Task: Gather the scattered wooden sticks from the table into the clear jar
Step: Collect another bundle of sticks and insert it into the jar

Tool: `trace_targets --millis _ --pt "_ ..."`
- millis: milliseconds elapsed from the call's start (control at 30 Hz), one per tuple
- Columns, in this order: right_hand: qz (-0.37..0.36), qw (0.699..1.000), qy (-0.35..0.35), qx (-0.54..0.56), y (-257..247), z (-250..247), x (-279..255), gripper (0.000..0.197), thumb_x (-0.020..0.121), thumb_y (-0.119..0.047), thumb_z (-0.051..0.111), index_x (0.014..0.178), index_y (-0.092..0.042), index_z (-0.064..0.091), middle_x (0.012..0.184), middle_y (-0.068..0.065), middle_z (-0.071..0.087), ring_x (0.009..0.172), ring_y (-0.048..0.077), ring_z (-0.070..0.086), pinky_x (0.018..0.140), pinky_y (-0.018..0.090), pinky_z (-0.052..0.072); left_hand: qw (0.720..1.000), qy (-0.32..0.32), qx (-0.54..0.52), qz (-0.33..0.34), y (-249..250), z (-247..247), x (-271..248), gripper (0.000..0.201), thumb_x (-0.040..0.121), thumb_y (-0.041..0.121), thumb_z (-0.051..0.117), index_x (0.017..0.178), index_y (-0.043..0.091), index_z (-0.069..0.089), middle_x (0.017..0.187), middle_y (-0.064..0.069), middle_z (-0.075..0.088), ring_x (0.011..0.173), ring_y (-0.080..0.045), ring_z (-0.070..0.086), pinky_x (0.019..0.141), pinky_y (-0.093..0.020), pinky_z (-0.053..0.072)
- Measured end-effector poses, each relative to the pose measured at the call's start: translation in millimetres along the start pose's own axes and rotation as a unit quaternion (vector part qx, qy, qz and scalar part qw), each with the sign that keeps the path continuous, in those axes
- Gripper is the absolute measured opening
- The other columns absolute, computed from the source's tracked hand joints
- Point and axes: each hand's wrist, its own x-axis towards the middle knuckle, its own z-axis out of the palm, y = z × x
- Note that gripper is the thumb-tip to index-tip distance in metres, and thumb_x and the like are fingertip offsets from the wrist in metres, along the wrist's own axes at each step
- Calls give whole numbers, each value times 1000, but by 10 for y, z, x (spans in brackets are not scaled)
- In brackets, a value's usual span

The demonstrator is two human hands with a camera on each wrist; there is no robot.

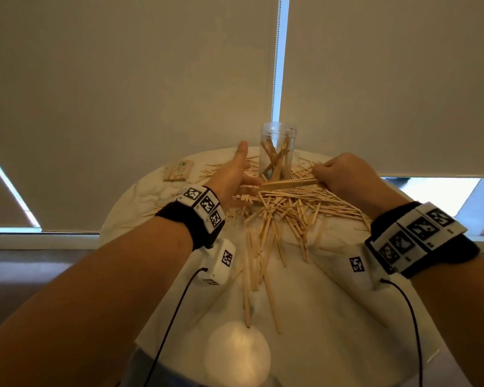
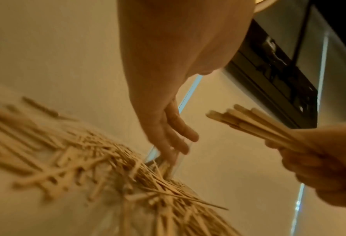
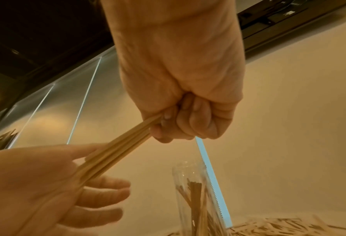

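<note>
A clear jar [image 1: 277,152] stands upright at the far side of the round table and holds several wooden sticks. In front of it lies a wide pile of loose sticks [image 1: 285,208]. My right hand [image 1: 344,174] grips a bundle of sticks [image 1: 288,183] in its fist, held level just above the pile. My left hand [image 1: 235,169] is spread with straight fingers, its palm against the bundle's free ends. The right wrist view shows the fist [image 3: 180,121], the bundle [image 3: 115,153], the left palm [image 3: 47,183] and the jar [image 3: 194,191]. The left wrist view shows the straight fingers [image 2: 176,132] and the bundle [image 2: 258,126].
A white marble table [image 1: 151,196] carries everything. A wrapped packet of sticks [image 1: 178,170] lies at the far left. A white round lid [image 1: 236,356] sits near the front edge. Several stray sticks [image 1: 252,275] trail toward me. Roller blinds hang close behind the jar.
</note>
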Motion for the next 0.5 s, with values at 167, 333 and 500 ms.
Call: trace_targets --millis 167,333,500 --pt "-28 998 10 51 -180 189 49 50 97 -45 52 62 -13 68 50 1 55 44 13 46 51 27 35 990 -57 -129 -28 -10 334 13 54 93 54 58 110 4 69 93 -9 77 75 -19 75 47 -21 54" --pt "-97 993 -51 32 -222 135 92 54 87 -68 51 77 -20 72 62 -5 60 56 10 54 54 27 41 998 28 -33 -45 -140 375 304 32 92 27 68 111 2 69 65 -7 62 42 -11 49 35 -19 32" --pt "-128 982 -78 115 -123 63 239 18 88 -43 68 99 -33 77 65 -16 67 56 -3 55 58 24 39 999 27 -18 -21 -65 305 591 24 91 31 69 95 8 74 62 -4 60 45 -10 46 38 -20 33"
